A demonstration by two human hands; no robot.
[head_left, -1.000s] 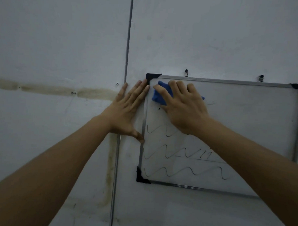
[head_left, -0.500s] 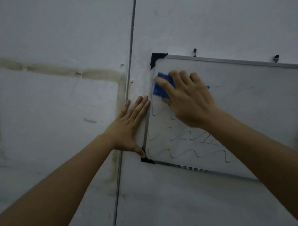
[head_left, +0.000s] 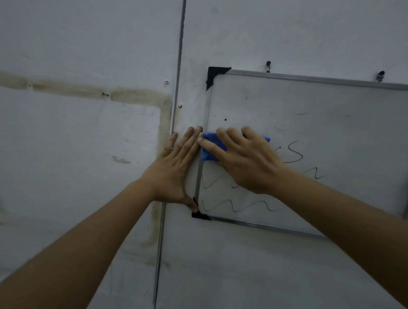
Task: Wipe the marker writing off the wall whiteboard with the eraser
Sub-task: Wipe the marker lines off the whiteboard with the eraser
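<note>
A metal-framed whiteboard (head_left: 327,107) with black corner caps hangs on the wall at the right. Wavy black marker lines (head_left: 240,205) run across its lower part, with more strokes to the right of my hand. My right hand (head_left: 246,160) presses a blue eraser (head_left: 211,150) flat against the board at its left edge, about mid-height. My left hand (head_left: 177,169) lies flat and spread on the wall beside the board's left frame, thumb near the bottom-left corner.
A thin vertical metal strip (head_left: 174,107) runs down the wall just left of the board. Brownish stains (head_left: 85,91) mark the wall at the left. Two hooks (head_left: 268,64) hold the board's top edge.
My right hand has slid the eraser down the board's left side from the top corner to mid-height. The upper left area now shows almost no writing. My left hand also moved lower.
</note>
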